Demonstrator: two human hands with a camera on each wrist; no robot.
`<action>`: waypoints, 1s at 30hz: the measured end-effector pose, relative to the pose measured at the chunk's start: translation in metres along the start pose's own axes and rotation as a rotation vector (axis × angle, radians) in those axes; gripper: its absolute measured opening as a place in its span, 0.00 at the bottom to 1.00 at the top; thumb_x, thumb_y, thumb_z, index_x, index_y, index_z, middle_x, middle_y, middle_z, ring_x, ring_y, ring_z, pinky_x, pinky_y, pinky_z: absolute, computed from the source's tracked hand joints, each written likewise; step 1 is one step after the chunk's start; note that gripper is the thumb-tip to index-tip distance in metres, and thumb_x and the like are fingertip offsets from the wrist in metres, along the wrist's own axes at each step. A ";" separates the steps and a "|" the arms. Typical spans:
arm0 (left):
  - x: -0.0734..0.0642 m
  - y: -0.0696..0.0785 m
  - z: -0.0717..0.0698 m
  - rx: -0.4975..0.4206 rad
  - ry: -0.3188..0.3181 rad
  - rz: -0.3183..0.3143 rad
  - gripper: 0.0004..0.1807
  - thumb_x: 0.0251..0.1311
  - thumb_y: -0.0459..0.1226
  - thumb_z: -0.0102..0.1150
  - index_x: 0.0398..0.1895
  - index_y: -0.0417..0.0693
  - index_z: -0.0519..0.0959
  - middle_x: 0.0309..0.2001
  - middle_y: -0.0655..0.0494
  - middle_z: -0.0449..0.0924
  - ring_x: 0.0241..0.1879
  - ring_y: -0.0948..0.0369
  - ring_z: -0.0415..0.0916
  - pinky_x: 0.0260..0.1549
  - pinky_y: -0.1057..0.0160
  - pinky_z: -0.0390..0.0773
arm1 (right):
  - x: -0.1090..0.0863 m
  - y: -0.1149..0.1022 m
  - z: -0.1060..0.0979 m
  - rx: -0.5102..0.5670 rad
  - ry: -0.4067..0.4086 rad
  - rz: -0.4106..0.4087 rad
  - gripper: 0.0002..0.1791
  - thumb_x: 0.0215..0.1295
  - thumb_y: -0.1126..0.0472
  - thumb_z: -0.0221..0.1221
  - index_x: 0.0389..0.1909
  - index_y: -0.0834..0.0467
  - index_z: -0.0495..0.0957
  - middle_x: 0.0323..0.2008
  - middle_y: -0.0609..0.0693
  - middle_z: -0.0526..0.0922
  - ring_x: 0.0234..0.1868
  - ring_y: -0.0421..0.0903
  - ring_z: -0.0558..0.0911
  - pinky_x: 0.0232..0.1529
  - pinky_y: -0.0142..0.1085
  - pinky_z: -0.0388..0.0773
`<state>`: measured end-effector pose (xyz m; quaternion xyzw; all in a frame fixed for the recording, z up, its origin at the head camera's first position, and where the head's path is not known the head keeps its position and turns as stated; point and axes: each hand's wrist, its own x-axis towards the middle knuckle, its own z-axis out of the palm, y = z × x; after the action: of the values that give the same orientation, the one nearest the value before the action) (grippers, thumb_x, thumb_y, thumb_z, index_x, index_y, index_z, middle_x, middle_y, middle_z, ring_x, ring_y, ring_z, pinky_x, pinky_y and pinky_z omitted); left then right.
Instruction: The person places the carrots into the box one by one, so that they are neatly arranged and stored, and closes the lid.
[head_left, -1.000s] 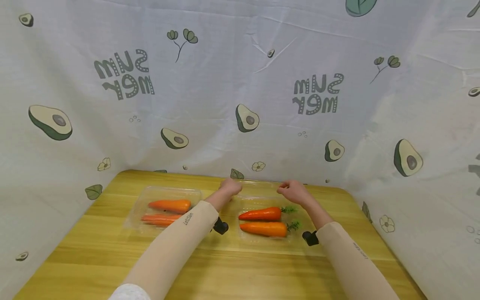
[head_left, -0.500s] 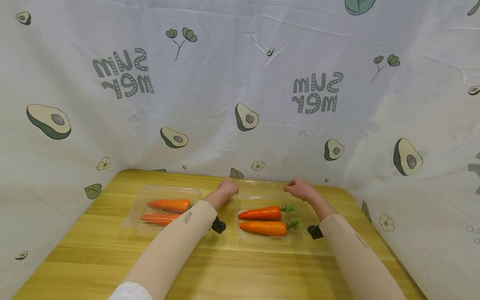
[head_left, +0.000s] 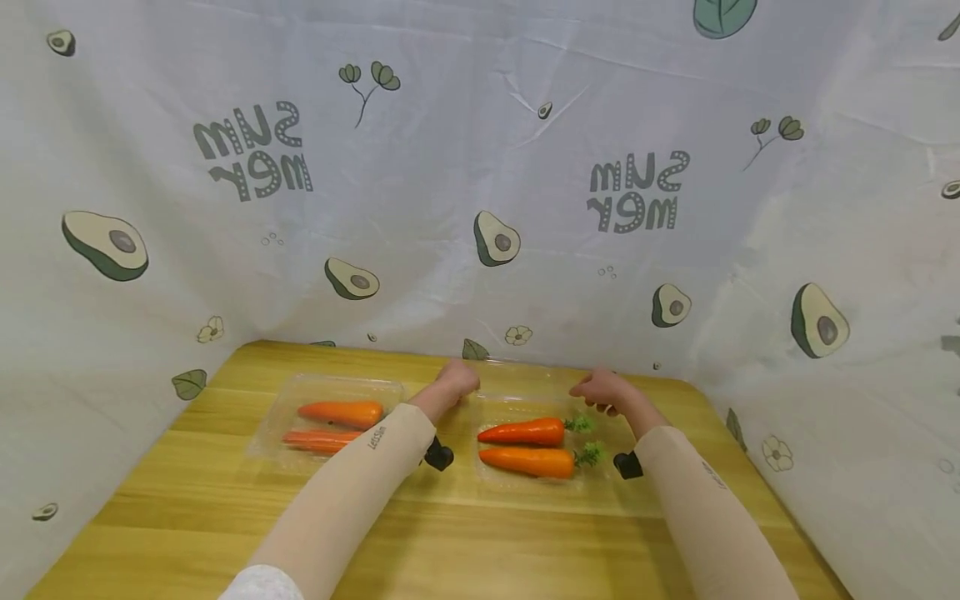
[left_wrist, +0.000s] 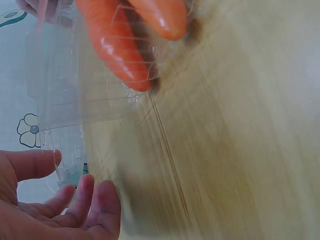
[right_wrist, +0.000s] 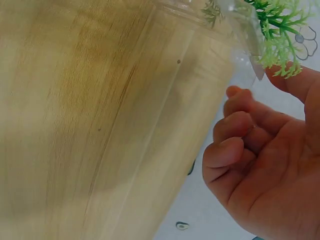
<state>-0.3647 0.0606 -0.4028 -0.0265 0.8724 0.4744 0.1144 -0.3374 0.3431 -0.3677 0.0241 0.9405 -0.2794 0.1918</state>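
Note:
A clear plastic box (head_left: 491, 482) stands in the middle, holding a red-orange carrot (head_left: 525, 432) above an orange carrot (head_left: 528, 462), both with green tops to the right. Its clear lid (head_left: 517, 379) stands open at the back. My left hand (head_left: 456, 381) holds the lid's left edge; in the left wrist view that edge runs between thumb (left_wrist: 37, 164) and fingertips. At the lid's right corner is my right hand (head_left: 606, 390), its thumb and index finger at the plastic and its other fingers curled. In the right wrist view a green carrot top (right_wrist: 282, 37) overlaps the thumb.
Left of the middle box, another clear box (head_left: 266, 446) holds an orange carrot (head_left: 341, 412) and red-orange sticks (head_left: 318, 441), partly hidden by my left sleeve. The wooden table (head_left: 480, 542) ends at a printed curtain (head_left: 420, 200) behind and at both sides.
My right hand has shifted slightly right and its lower fingers show more loosely curled. My left hand stays nearly in place at the lid. The carrots and boxes keep their places.

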 end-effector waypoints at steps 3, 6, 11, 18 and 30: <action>-0.001 0.000 0.000 -0.018 -0.008 0.004 0.06 0.59 0.26 0.56 0.28 0.39 0.69 0.37 0.44 0.71 0.16 0.59 0.59 0.14 0.64 0.63 | 0.002 0.003 0.001 0.014 -0.001 -0.006 0.24 0.74 0.56 0.55 0.60 0.70 0.72 0.15 0.44 0.57 0.16 0.41 0.54 0.20 0.32 0.55; -0.001 -0.001 -0.001 -0.043 0.003 0.009 0.03 0.59 0.26 0.57 0.34 0.37 0.73 0.43 0.43 0.73 0.20 0.57 0.61 0.16 0.64 0.64 | 0.002 0.001 0.001 0.038 0.003 -0.020 0.26 0.74 0.57 0.54 0.64 0.72 0.70 0.15 0.43 0.56 0.16 0.40 0.52 0.21 0.32 0.56; 0.002 0.001 -0.002 -0.022 0.022 0.015 0.08 0.62 0.28 0.53 0.25 0.43 0.71 0.36 0.47 0.71 0.22 0.57 0.60 0.17 0.63 0.63 | 0.005 0.002 0.000 0.090 0.005 -0.038 0.26 0.75 0.59 0.54 0.65 0.74 0.68 0.15 0.43 0.55 0.16 0.39 0.51 0.20 0.32 0.56; 0.000 0.009 -0.003 0.027 0.050 0.047 0.12 0.64 0.26 0.44 0.42 0.42 0.78 0.47 0.48 0.77 0.25 0.59 0.64 0.17 0.66 0.63 | -0.003 0.003 -0.002 0.126 0.031 -0.048 0.29 0.75 0.60 0.54 0.67 0.78 0.65 0.13 0.42 0.54 0.15 0.39 0.51 0.20 0.32 0.56; -0.014 0.017 -0.011 0.016 0.155 0.097 0.14 0.61 0.29 0.48 0.47 0.43 0.79 0.46 0.49 0.81 0.40 0.54 0.75 0.36 0.61 0.75 | -0.008 0.001 -0.005 0.127 0.105 -0.088 0.27 0.74 0.58 0.53 0.63 0.76 0.70 0.13 0.42 0.55 0.15 0.38 0.53 0.21 0.32 0.58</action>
<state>-0.3552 0.0596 -0.3799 -0.0202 0.8827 0.4690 0.0236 -0.3320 0.3472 -0.3615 0.0092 0.9299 -0.3449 0.1277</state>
